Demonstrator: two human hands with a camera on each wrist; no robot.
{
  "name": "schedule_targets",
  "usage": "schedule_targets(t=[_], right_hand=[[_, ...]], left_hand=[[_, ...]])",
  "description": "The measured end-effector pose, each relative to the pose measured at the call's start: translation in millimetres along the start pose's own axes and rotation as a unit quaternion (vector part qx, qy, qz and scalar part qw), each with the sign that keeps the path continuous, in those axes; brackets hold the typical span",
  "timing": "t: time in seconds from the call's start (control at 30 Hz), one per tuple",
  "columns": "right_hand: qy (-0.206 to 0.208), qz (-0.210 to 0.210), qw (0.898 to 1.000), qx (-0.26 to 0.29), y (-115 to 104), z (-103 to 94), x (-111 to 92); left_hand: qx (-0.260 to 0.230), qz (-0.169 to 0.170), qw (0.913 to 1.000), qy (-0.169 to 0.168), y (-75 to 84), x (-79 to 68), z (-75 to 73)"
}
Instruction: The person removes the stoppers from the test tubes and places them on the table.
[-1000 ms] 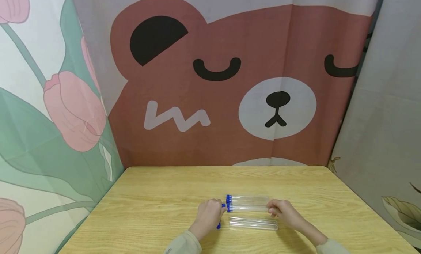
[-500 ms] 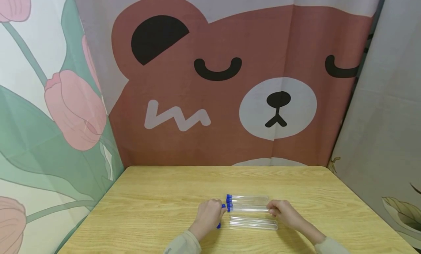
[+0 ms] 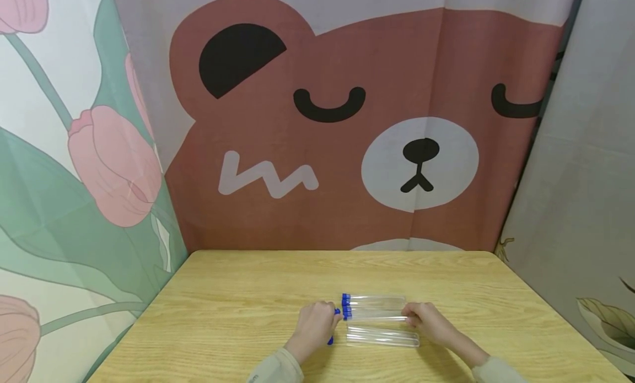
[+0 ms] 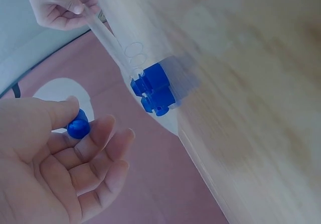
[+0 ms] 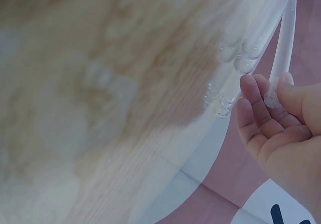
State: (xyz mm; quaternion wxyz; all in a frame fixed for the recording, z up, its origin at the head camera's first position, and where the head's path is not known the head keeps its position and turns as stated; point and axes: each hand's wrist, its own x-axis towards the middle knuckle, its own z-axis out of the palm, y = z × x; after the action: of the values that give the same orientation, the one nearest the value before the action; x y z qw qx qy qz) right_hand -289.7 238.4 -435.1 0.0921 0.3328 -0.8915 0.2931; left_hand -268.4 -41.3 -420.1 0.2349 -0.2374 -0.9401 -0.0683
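Note:
My left hand (image 3: 313,323) pinches a small blue cap (image 4: 78,127) between thumb and forefinger in the left wrist view, with its other fingers loosely bent. Across from it, my right hand (image 3: 429,320) pinches the rounded end of a clear test tube (image 5: 284,43) between thumb and fingers. That tube points left toward the left hand. Just behind it lies a row of clear tubes with blue caps (image 4: 156,83). Nearer to me, uncapped clear tubes (image 3: 382,336) lie side by side. Another blue cap (image 3: 330,340) shows beside my left hand, partly hidden by it.
Everything is on a light wooden table (image 3: 238,284). A bear-print curtain (image 3: 337,217) hangs behind its far edge. A tulip-print cloth (image 3: 114,168) hangs at the left and a pale one (image 3: 575,206) at the right.
The tube in my right hand has shifted slightly toward me, away from the capped row. Both hands have hardly moved.

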Motion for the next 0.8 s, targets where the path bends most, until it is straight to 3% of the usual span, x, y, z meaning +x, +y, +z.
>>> schedule_targets(t=[0.8], right_hand=[[-0.030,0.008,0.999,-0.011,4.3,1.7,0.5]], left_hand=[[-0.007,0.003,0.9999,-0.010,0.0,-0.6,2.2]])
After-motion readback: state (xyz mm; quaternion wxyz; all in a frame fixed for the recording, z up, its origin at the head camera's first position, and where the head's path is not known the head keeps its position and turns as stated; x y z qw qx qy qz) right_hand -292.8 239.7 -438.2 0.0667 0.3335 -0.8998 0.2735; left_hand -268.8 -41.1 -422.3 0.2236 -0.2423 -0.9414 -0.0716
